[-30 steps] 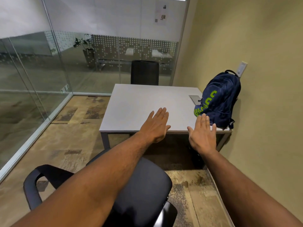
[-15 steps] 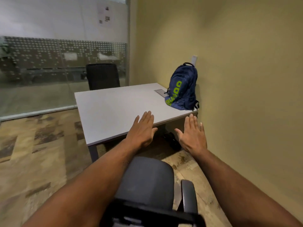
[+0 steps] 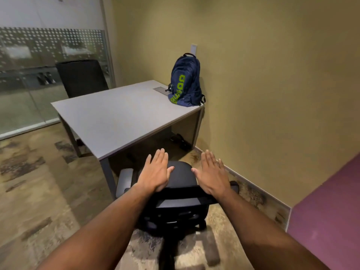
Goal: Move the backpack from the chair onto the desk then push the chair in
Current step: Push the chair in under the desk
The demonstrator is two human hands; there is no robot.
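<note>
The navy backpack with green lettering stands upright on the far right corner of the grey desk, leaning against the wall. A black office chair stands in front of the desk's near edge, its backrest toward me and its seat partly under the desktop. My left hand and my right hand hover flat, fingers apart, over the top of the backrest, one on each side. Neither hand holds anything.
A second black chair sits at the far side of the desk by a glass partition. The tan wall runs close along the right. A purple surface is at near right. Dark cables lie under the desk.
My view has swung left to right and pulled back. Both hands have dropped from over the desk edge to just above the chair's backrest. The backpack has stayed on the desk.
</note>
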